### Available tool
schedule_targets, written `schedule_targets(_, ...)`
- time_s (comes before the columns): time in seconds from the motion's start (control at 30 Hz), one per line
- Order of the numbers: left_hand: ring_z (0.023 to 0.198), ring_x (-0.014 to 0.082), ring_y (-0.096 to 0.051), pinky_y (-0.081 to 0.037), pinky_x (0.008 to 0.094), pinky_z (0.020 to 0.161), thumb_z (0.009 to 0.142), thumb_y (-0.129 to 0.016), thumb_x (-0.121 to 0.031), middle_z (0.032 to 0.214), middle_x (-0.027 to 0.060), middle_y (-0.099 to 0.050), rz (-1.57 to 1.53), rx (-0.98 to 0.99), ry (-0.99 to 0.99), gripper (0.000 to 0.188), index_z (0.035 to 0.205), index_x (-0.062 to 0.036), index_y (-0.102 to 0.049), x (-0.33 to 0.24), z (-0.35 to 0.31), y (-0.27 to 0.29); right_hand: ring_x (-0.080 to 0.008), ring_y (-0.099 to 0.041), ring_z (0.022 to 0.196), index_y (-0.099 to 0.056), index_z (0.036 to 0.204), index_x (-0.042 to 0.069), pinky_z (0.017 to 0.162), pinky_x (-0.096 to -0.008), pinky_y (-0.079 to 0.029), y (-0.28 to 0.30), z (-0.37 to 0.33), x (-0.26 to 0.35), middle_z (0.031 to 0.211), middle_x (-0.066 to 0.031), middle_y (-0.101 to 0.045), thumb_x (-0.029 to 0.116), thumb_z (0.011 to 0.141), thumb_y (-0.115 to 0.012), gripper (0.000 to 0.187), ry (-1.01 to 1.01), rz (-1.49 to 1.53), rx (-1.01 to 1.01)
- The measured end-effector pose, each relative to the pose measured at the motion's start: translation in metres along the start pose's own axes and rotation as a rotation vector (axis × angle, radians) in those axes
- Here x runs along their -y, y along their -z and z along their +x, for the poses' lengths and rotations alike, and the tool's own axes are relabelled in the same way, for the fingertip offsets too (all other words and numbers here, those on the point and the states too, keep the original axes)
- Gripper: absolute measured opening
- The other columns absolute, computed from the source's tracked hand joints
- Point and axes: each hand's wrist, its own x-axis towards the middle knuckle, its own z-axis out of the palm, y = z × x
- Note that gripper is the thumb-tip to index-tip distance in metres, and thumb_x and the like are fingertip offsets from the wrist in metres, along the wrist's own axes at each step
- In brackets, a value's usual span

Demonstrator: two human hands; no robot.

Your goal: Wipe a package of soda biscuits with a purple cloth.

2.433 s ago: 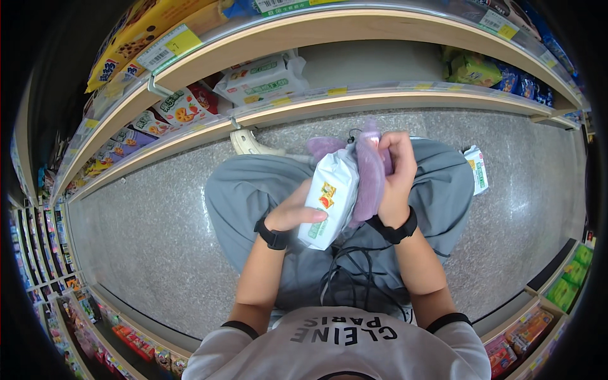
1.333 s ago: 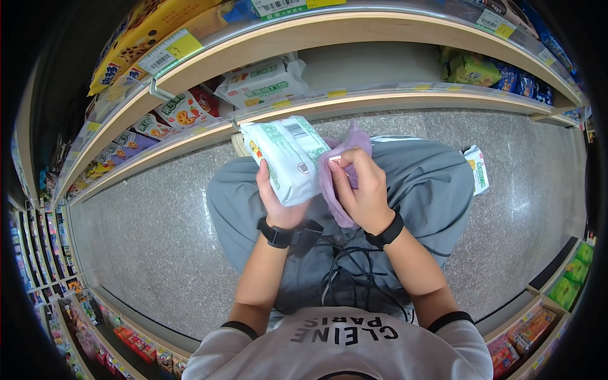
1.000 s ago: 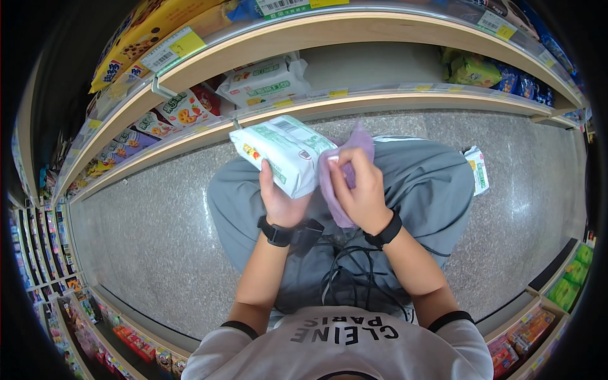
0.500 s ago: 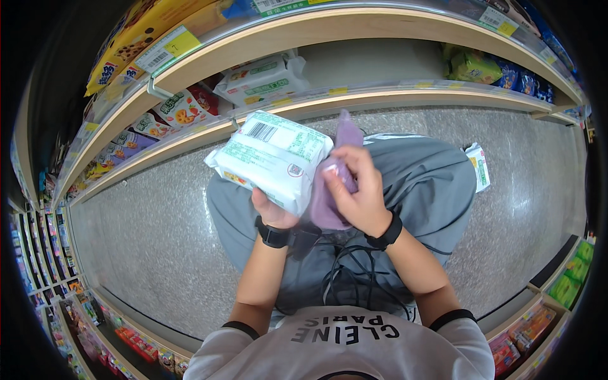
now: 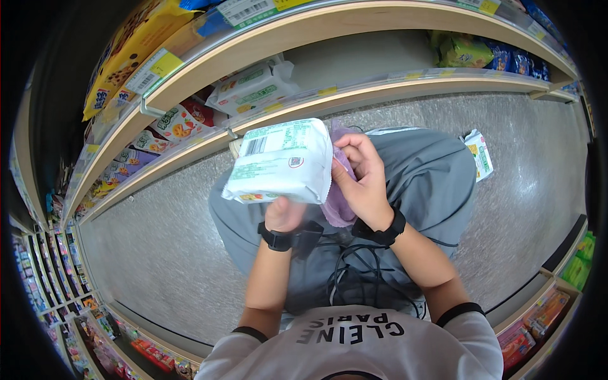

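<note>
Currently, the left hand [image 5: 284, 216] holds one white packet [image 5: 278, 166], the right [image 5: 368, 183] one purple cloth [image 5: 339, 211]

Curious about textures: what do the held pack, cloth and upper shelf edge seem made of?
The pack looks like thin plastic film, slightly shiny, with creases and a crimped edge. The cloth seems soft, matte fabric, maybe microfibre, bunched in the right hand. The shelf edge is pale, smooth: wood or wood-look board, unclear which.
</note>
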Motion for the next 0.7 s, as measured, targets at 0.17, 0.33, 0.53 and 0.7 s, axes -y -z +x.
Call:
schedule_targets(0.17, 0.123, 0.0244, -0.041, -0.03, 0.0415, 0.106, 0.064, -0.08, -0.039, 0.132, 0.0053, -0.045, -0.029, -0.054, -0.023, 0.086, 0.132, -0.0091, -0.038, -0.001, 0.007, -0.013, -0.0053, -0.055, 0.083, -0.045, 0.105, 0.003, 0.074, -0.0194, -0.042, 0.008, 0.004, 0.008, 0.09, -0.0043, -0.061, 0.003, 0.087, -0.058, 0.022, 0.005, 0.104, -0.037)
schedule_targets(0.33, 0.122, 0.025, -0.042, -0.031, 0.0417, 0.105, 0.063, -0.081, -0.033, 0.13, 0.0056, -0.047, -0.023, -0.038, -0.025, 0.084, 0.131, -0.0083, -0.04, 0.003, 0.002, 0.001, -0.004, -0.053, 0.082, -0.045, 0.104, 0.002, 0.073, -0.0181, -0.041, 0.016, 0.009, 0.013, 0.089, -0.0021, -0.06, 0.004, 0.088, -0.058, 0.021, 0.001, 0.173, -0.073)
schedule_targets(0.53, 0.121, 0.0246, -0.043, -0.033, 0.0414, 0.103, 0.062, -0.082, -0.034, 0.131, 0.0076, -0.046, 0.06, 0.002, -0.018, 0.086, 0.131, -0.0065, -0.039, 0.006, -0.001, 0.006, -0.0035, -0.052, 0.084, -0.045, 0.104, 0.004, 0.075, -0.0178, -0.04, 0.015, 0.009, 0.012, 0.091, -0.0022, -0.059, 0.005, 0.089, -0.057, 0.019, -0.097, 0.344, -0.082)
schedule_targets(0.7, 0.121, 0.0244, -0.043, -0.033, 0.0423, 0.104, 0.066, -0.078, -0.042, 0.131, 0.0079, -0.046, -0.019, -0.063, -0.051, 0.085, 0.132, -0.0063, -0.038, 0.003, 0.002, 0.001, -0.006, -0.054, 0.091, -0.043, 0.109, 0.004, 0.081, -0.0197, -0.041, 0.0, 0.001, 0.01, 0.096, -0.0044, -0.06, 0.006, 0.09, -0.056, 0.023, -0.149, 0.456, -0.021)
